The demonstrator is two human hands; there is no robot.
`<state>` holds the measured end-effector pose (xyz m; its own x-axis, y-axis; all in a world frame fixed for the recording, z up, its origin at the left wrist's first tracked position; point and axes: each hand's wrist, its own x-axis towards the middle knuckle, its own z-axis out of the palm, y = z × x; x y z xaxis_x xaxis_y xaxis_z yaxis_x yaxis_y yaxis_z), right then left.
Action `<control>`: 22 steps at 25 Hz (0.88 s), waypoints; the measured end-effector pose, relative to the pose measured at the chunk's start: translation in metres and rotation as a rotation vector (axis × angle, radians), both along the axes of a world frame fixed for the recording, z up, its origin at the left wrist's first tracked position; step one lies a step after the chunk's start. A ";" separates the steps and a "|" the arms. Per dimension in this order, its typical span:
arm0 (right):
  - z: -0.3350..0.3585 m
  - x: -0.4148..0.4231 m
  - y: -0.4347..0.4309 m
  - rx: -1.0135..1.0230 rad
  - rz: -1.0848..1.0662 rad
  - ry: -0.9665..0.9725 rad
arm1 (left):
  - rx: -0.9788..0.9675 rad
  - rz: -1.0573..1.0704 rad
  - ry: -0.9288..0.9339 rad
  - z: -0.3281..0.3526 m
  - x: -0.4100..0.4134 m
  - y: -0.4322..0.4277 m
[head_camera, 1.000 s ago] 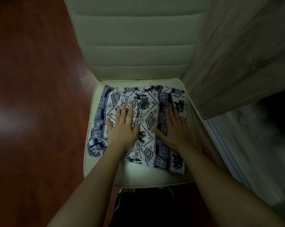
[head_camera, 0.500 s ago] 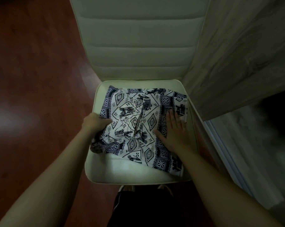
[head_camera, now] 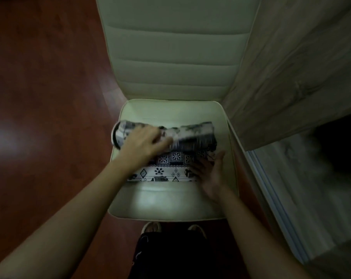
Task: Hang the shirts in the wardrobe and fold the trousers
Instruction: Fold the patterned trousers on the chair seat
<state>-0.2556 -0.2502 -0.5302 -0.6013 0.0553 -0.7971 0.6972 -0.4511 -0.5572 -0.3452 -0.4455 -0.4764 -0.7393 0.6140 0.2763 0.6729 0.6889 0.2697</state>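
On the cream chair [head_camera: 176,109] seat lie the patterned trousers [head_camera: 166,168], upper layer blurred mid-fold. Left hand [head_camera: 142,146] grasps that layer; right hand [head_camera: 208,174] lies flat, released, on the near right corner. Risk: loose layer bunches or slides toward the seat edge.

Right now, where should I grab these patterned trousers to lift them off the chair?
Probably grip the patterned trousers at both short ends, coming in from the left and right sides. They lie as a wide folded bundle across the chair seat, so supporting both ends should keep the fold together.
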 end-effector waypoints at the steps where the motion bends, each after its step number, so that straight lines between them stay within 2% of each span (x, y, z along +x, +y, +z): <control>1: -0.003 0.001 0.004 -0.018 -0.035 0.027 | -0.046 -0.068 0.080 -0.021 0.025 -0.009; 2: -0.006 0.002 0.008 -0.021 -0.057 0.036 | -0.106 -0.124 0.150 -0.042 0.048 -0.018; 4: -0.009 0.002 0.008 -0.039 -0.041 0.035 | -0.223 -0.167 0.040 -0.079 0.079 -0.030; 6: -0.001 0.001 0.003 0.112 0.088 0.040 | -0.213 -0.101 -0.017 -0.089 0.092 -0.028; 7: 0.001 0.000 0.000 0.266 0.176 0.027 | -0.134 0.038 -0.036 -0.084 0.095 -0.024; 9: 0.003 -0.004 0.000 0.638 0.212 0.027 | 0.122 0.560 -0.126 -0.064 0.089 -0.017; 11: 0.003 -0.009 -0.002 0.755 0.159 0.073 | 0.247 1.081 -0.382 -0.051 0.067 -0.017; 12: 0.001 -0.013 -0.004 0.790 0.146 0.103 | 0.234 1.200 -0.500 -0.051 0.056 -0.015; 13: 0.000 -0.017 -0.005 0.856 0.168 0.135 | 0.187 1.208 -0.554 -0.053 0.046 -0.014; 15: -0.002 -0.026 0.000 1.047 0.196 0.188 | 0.121 1.095 -0.471 -0.059 0.036 -0.019; 17: -0.001 -0.035 0.015 1.188 0.119 0.192 | 0.134 1.114 -0.402 -0.060 0.029 -0.034; 19: -0.005 -0.038 0.032 1.214 0.119 0.187 | 0.137 1.131 -0.422 -0.063 0.028 -0.047; 22: -0.013 -0.034 0.030 1.101 0.129 0.219 | 0.245 1.041 -0.506 -0.064 0.028 -0.046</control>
<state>-0.2893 -0.2200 -0.5432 -0.7739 0.5902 -0.2295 0.5415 0.4289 -0.7231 -0.3170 -0.4918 -0.5408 -0.9112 -0.3775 -0.1649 -0.4031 0.7352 0.5449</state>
